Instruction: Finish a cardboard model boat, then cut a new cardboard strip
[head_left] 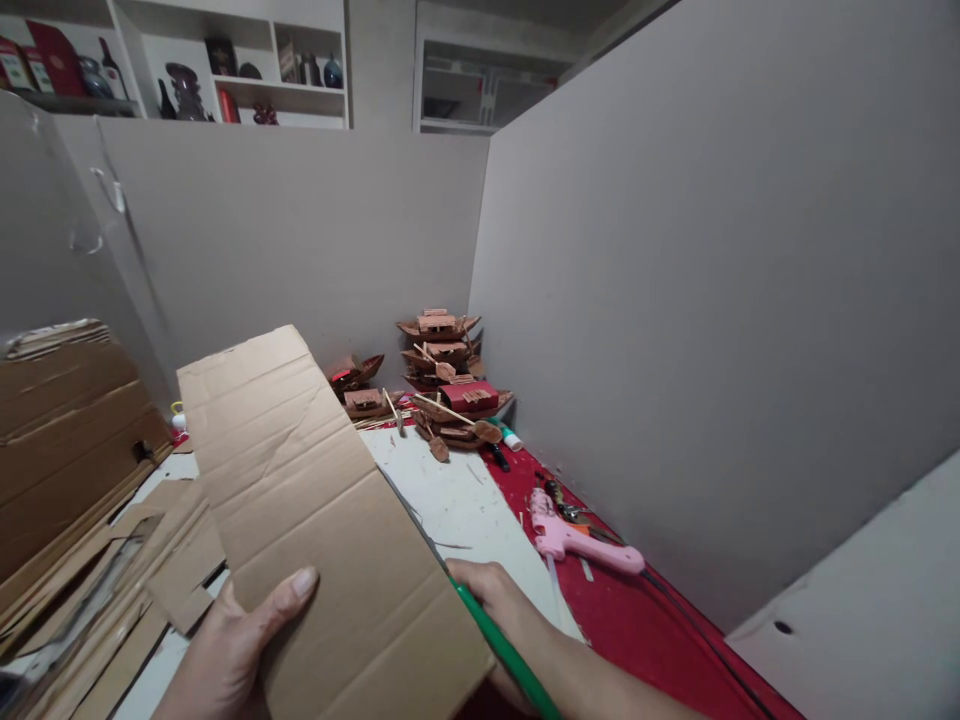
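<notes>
My left hand (240, 645) grips a long piece of brown corrugated cardboard (330, 520), thumb on its face and fingers behind it. The board is held tilted up above the table, with crease lines running across it. My right hand (495, 610) is closed around the green handle of a knife (499, 645) at the board's right edge. The thin dark blade lies along that edge, partly hidden by the cardboard. Most of my right fingers are out of sight behind the board and handle.
Small wooden model boats (457, 400) with oars stand stacked in the far corner. A pink glue gun (581, 545) lies on red cloth (622, 610) by the right wall. Cardboard strips (142, 600) and a cardboard box (67, 430) crowd the left. Grey partitions (300, 230) enclose the table.
</notes>
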